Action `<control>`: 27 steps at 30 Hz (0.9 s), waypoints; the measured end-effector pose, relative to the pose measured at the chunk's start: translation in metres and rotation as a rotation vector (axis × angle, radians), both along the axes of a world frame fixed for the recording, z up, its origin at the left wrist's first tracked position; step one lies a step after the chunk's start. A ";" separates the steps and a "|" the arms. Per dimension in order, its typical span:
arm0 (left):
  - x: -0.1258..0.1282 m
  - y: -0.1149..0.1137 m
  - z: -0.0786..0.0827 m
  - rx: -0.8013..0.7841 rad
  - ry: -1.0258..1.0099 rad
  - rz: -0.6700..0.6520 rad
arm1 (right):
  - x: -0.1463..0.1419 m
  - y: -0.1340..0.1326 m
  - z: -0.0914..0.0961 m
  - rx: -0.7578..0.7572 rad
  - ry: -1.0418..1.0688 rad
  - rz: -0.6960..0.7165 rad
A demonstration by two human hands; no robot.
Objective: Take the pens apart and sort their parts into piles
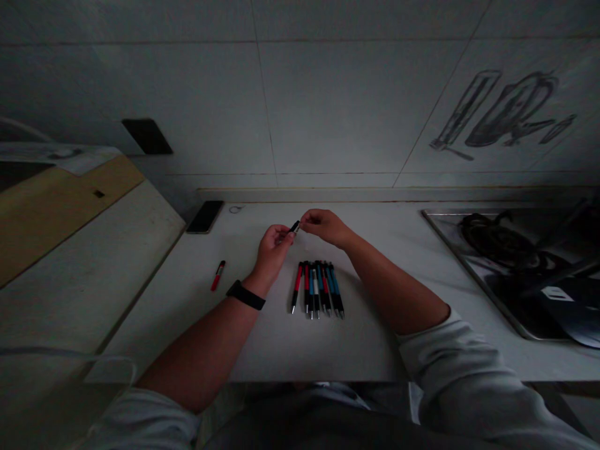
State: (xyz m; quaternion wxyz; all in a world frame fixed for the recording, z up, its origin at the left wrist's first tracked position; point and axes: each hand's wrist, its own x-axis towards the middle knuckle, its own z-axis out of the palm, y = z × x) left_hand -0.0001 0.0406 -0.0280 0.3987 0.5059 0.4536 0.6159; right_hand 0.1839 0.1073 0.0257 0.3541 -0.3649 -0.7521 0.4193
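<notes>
Above the countertop, my left hand is closed on a dark pen with a pale section, held at a slant. The thumb and fingers of my right hand pinch at its upper right end; whether they also hold a small separate part is too dim to tell. Just below my hands lies a row of several pens with red, blue, white and black barrels, their silver tips facing me. Left of my left wrist, a short red and black pen piece lies by itself.
A phone lies near the wall at the back left, with a small ring-shaped item beside it. A gas stove is set into the countertop at right. At left stands a pale board-sided unit with a white cable.
</notes>
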 end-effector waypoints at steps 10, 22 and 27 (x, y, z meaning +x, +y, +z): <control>0.001 -0.002 0.004 -0.058 -0.022 -0.022 | 0.050 0.031 -0.012 0.215 -0.787 -0.234; 0.001 -0.002 0.004 -0.048 -0.049 -0.018 | 0.036 0.023 -0.015 0.341 -0.784 -0.260; 0.000 0.000 0.004 -0.043 -0.089 0.020 | 0.009 0.000 -0.008 0.374 -0.854 0.091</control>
